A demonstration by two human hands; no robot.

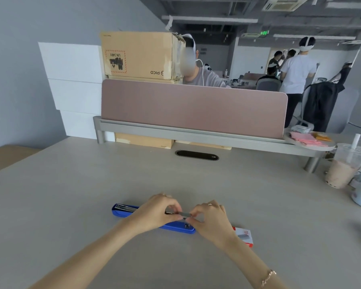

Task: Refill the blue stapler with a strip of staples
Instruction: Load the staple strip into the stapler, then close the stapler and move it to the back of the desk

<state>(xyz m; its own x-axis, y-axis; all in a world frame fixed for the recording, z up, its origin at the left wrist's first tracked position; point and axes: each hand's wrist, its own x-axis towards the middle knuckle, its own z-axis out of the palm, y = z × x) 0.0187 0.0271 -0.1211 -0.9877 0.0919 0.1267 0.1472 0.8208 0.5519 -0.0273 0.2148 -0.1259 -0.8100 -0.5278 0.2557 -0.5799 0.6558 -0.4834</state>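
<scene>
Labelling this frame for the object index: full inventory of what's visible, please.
stapler: 1, blue, opened flat on desk centre, partly under hands
staple strip: 1, grey metal, pinched between both hands above stapler
staple box: 1, red and white, desk, behind right wrist
desk: 1, light grey
divider panel: 1, dusty pink, back of desk
cardboard box: 1, brown, behind divider
drink cup: 1, clear with straw, desk right
pink papers: stack, on shelf right
left hand: 1, holding strip
right hand: 1, ringed, holding strip
</scene>
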